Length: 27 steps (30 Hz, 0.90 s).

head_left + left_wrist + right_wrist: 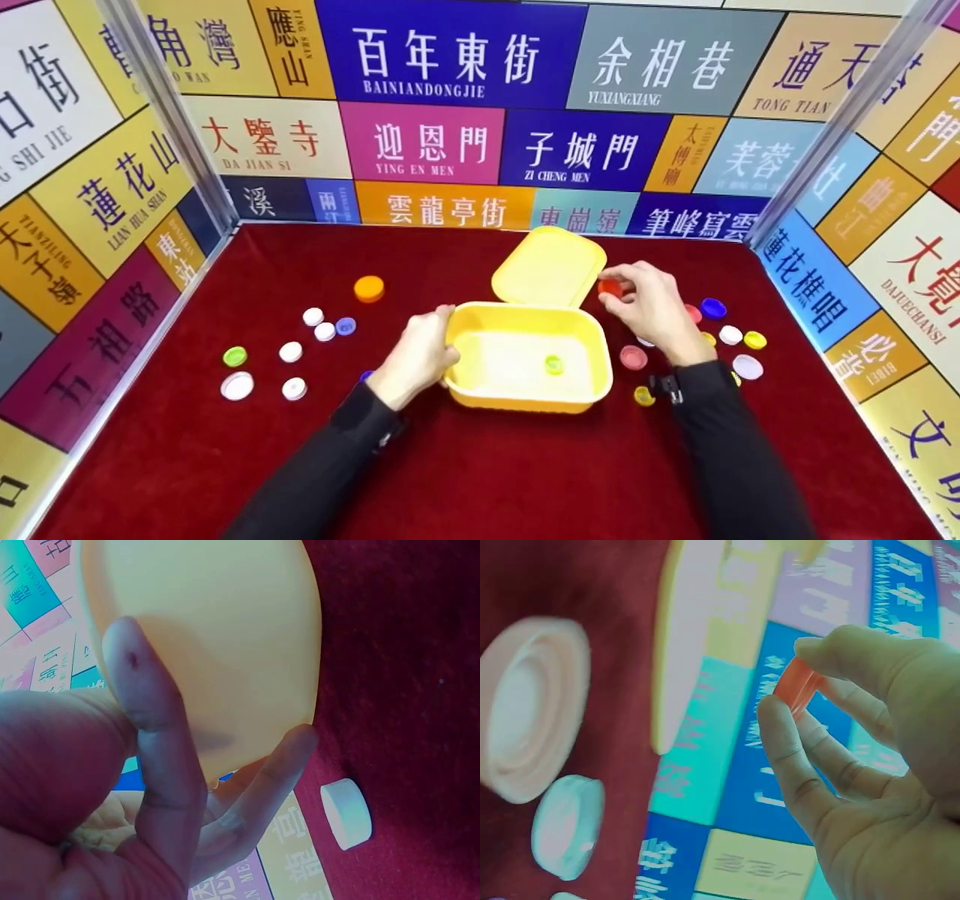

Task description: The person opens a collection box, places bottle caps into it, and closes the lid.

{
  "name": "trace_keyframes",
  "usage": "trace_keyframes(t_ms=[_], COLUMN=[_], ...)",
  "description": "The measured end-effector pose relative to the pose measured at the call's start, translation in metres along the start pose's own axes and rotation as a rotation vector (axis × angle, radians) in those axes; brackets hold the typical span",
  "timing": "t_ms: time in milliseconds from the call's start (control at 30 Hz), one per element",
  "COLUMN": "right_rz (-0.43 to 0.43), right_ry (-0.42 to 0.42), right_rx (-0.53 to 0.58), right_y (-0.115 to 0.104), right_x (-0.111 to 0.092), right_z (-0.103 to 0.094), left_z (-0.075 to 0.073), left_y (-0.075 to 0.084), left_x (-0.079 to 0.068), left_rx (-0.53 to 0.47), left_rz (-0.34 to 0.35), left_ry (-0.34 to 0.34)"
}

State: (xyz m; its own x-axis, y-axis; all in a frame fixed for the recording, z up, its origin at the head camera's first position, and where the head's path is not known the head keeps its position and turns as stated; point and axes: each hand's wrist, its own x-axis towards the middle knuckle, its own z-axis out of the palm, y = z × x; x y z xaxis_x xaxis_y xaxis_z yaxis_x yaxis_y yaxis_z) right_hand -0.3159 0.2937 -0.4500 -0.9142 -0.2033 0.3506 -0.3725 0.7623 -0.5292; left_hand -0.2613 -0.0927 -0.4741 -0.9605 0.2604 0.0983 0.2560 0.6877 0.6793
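Observation:
A yellow plastic box [525,401] stands in the middle of the dark red cloth, with one green bottle cap [553,365] on its floor. My left hand [417,352] grips the box's left wall, thumb over the rim; the left wrist view shows its fingers against the yellow side [225,652]. Between thumb and fingertips, my right hand [649,304] pinches a red bottle cap [799,686], held up to the right of the box. Behind the box, the yellow lid [549,266] lies close to the right fingertips. A pink cap [634,358] sits below the right hand.
To the left lie several white caps [291,351], a green cap [235,356] and an orange lid [369,289]. On the right are a blue cap [713,308], a yellow cap [755,340] and more. Printed panels [420,142] wall in the back and sides.

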Motion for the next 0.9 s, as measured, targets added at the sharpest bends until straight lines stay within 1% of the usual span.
trace_keyframes(t_ms=[133,267,367,467,567,767,833,900], right_rz=[-0.04,-0.086,-0.112,-0.146,-0.213,-0.369,-0.404,-0.419], right_ry=[0.04,0.038,0.008,-0.026,-0.062,-0.177,-0.214,-0.257], right_rx=[0.044,0.077,0.091,0.085,0.063,0.007,-0.033,-0.056], right_y=[-0.018,-0.035,-0.045,-0.055,-0.065,-0.081,-0.084,-0.086], right_x=[-0.008,-0.016,-0.021,-0.025,-0.03,-0.036,-0.036,-0.036], right_z=[-0.004,-0.005,-0.003,0.002,0.014,0.038,0.044,0.048], left_z=[0.0,0.0,0.0,0.001,0.004,0.004,0.003,0.002], left_y=[0.0,-0.002,-0.002,-0.002,-0.004,-0.004,-0.003,-0.003], left_x=[0.0,-0.001,-0.001,0.0,-0.001,-0.002,-0.001,0.001], left_rx=[0.001,0.006,0.016,0.017,0.012,0.006,0.011,0.018], left_rz=[0.008,0.021,0.042,0.062,0.072,0.085,0.084,0.084], left_ry=[0.009,0.026,0.037,0.039,0.035,0.038,0.04,0.04])
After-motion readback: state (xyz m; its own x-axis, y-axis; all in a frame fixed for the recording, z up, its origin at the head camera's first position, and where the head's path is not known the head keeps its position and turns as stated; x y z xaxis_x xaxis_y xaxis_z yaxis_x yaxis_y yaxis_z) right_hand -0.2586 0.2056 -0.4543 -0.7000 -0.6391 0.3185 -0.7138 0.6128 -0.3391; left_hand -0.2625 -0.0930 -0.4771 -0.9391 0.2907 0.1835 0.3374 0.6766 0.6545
